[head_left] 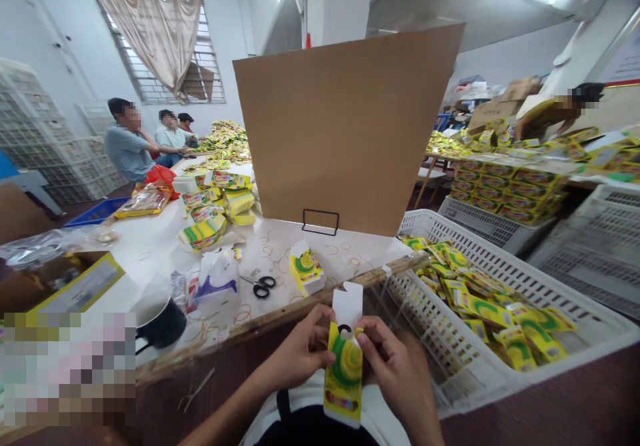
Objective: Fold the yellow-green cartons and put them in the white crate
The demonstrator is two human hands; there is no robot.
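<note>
Sitting at the far left of a long white table (150, 246), other people (131, 145) face piled packets (215, 209) in yellow and green. Nearer the camera stand a dark mug (161, 323) and black-handled scissors (262, 287) among scattered rubber bands (243, 315), with a tall cardboard sheet (345, 133) propped upright behind them.

Below the table edge, the left hand (299, 354) is clamped on the left side of a yellow packet (344, 374), thumb on the front and fingers behind, just under its white card tab (349, 305). The right hand (396, 367) pinches the opposite side at about the same height. The packet hangs upright between the two hands over the person's lap, touching neither table nor basket.

It looks light and thin, with a glossy face that may slip and a card tab likely to crease if squeezed. The side edges near the top seem the surest place to hold it.

To the right, a white plastic basket (433, 339) holds many loose packets (493, 309) of the same kind.
</note>
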